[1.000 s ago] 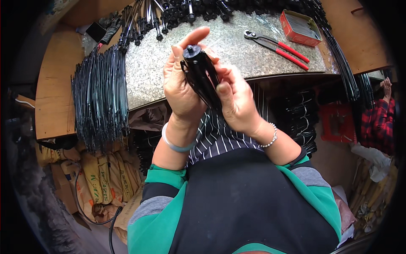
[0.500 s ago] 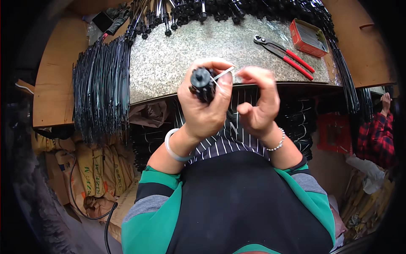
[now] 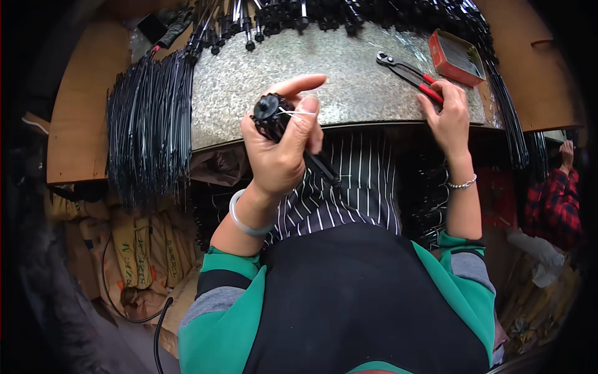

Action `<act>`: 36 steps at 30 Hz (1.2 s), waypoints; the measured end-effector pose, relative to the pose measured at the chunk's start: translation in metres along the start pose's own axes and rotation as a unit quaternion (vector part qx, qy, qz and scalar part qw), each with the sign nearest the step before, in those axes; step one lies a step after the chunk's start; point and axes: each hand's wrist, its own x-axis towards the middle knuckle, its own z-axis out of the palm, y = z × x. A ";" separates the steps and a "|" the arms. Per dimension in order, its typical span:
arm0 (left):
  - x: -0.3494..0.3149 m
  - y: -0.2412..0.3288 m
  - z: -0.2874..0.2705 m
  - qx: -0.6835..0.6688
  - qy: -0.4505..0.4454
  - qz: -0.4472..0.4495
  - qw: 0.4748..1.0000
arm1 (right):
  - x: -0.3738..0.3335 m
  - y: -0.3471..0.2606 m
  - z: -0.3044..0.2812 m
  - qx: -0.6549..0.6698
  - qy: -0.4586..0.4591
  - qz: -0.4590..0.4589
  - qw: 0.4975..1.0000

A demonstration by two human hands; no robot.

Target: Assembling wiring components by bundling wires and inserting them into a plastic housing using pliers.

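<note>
My left hand (image 3: 277, 149) is wrapped round a bundle of black rods (image 3: 268, 111) with a dark round end piece facing up. The lower part of the bundle slants down past my fingers toward my lap. My left thumb presses on a thin white tie (image 3: 291, 113) that crosses the bundle's upper end, while the index finger sticks out. At the right of the worktop, my right hand (image 3: 452, 118) closes its fingers and thumb round the red handles of a pair of cutters (image 3: 408, 70). The cutters lie on the speckled surface, their metal jaws pointing away to the left.
A red open tin (image 3: 439, 56) with thin strips in it stands beyond the cutters. Dark thin rods (image 3: 149, 124) hang over the worktop's left edge. More black rods with knobbed ends (image 3: 305, 15) are heaped along the back. Another person's checked sleeve (image 3: 551, 202) shows far right.
My right hand has left the white tie and moved right onto the cutters' handles. My left hand, still holding the bundle, has shifted a little left.
</note>
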 end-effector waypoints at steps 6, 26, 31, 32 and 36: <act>0.001 0.001 -0.001 0.081 -0.001 0.001 0.997 | -0.003 0.023 0.005 0.012 -0.081 0.003 0.997; 0.008 -0.012 -0.008 0.103 0.014 -0.005 0.995 | 0.023 -0.084 -0.100 0.040 -0.095 -0.235 0.967; 0.002 -0.006 -0.005 0.086 -0.024 0.033 0.995 | 0.026 -0.070 -0.106 0.421 -0.567 0.145 0.693; 0.001 -0.002 -0.005 0.058 -0.037 -0.009 0.998 | 0.023 -0.072 -0.103 0.442 -0.555 0.136 0.692; 0.001 -0.003 -0.006 0.044 -0.017 -0.003 0.999 | 0.002 -0.088 -0.094 0.431 -0.392 0.046 0.811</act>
